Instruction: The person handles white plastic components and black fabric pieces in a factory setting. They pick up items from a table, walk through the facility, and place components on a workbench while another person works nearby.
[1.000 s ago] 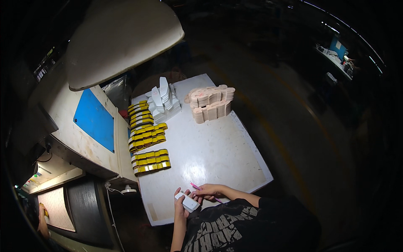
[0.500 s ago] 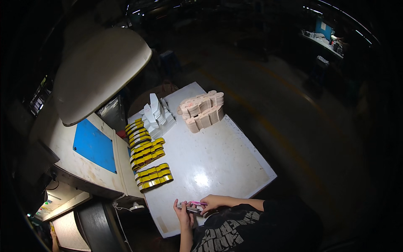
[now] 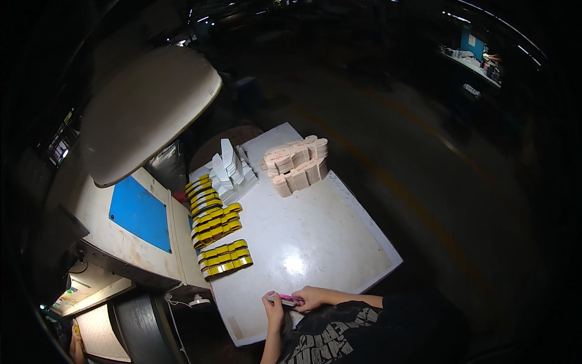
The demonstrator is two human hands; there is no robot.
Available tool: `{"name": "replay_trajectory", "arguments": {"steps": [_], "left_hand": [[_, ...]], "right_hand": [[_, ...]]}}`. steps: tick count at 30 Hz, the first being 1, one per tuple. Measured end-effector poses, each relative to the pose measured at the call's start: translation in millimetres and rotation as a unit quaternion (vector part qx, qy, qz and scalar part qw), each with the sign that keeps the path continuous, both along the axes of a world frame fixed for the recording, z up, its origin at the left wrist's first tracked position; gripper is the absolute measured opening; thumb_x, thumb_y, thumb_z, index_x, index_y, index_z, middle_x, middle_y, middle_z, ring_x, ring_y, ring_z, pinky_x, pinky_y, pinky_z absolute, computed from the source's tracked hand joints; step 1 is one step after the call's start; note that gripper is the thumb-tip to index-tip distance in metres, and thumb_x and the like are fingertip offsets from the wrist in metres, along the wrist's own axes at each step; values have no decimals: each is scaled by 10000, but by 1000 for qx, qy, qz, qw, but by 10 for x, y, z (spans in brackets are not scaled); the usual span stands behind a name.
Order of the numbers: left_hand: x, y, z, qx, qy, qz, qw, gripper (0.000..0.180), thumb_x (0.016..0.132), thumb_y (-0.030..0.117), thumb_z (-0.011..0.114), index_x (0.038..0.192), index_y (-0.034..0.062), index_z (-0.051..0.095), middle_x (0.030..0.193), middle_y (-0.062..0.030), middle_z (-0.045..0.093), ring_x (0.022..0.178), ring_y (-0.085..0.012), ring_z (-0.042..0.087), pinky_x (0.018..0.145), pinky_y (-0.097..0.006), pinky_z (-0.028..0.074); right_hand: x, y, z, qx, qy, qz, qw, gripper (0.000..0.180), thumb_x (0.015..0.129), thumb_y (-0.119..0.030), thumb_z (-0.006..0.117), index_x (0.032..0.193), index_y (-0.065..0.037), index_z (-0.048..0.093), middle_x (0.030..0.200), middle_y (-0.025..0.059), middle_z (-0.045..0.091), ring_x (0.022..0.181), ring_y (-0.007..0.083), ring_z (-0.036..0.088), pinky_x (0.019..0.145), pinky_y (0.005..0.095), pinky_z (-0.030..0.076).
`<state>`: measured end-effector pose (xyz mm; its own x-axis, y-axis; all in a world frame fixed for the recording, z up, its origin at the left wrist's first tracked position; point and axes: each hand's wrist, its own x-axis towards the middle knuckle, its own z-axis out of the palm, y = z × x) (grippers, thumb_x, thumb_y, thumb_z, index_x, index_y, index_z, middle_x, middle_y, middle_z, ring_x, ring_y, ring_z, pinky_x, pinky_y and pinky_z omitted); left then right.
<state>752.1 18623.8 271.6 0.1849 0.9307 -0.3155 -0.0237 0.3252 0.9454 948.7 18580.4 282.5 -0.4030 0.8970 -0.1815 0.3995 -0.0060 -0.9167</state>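
My left hand (image 3: 272, 303) and my right hand (image 3: 310, 298) meet at the near edge of a white table (image 3: 327, 242). Between them they hold a small flat pink and white carton (image 3: 284, 298), pressed close to the tabletop. The left hand grips its left end, the right hand its right end. My forearms enter from the bottom edge over a dark patterned shirt.
Rows of yellow and black folded cartons (image 3: 225, 259) line the table's left side. White folded pieces (image 3: 230, 170) and stacks of pale pink flat blanks (image 3: 296, 165) sit at the far end. A white machine with a blue panel (image 3: 139, 213) stands to the left.
The white piece I held upright a second ago is now folded down into a flat pink carton held low between both hands. The view has also tilted and shifted.
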Motion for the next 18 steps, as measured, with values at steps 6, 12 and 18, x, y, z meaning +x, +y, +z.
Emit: {"name": "replay_trajectory", "arguments": {"steps": [6,12,18], "left_hand": [[73,-43,-177,45,68,14,997,331,1020,241,624,1232,72,434,963,-100,588,837,-153,572,723,-308,493],[56,-11,206,110,145,69,981,423,1008,226,609,1369,65,460,1073,-122,583,927,-183,612,802,-330,521],[-182,143,2172,216,-119,84,965,222,1040,158,573,1149,60,406,1080,-65,539,872,-132,612,741,-237,509]], "right_hand": [[-32,-1,-44,50,-20,-9,999,330,839,-341,738,931,-40,639,689,133,657,627,326,671,616,397,538],[-101,-61,-47,93,-45,-53,993,285,864,-282,693,958,-17,646,692,219,671,623,392,683,604,431,550],[-135,-35,-75,134,-80,-83,984,253,838,-253,678,893,-10,637,667,232,655,639,419,686,615,466,560]]}}
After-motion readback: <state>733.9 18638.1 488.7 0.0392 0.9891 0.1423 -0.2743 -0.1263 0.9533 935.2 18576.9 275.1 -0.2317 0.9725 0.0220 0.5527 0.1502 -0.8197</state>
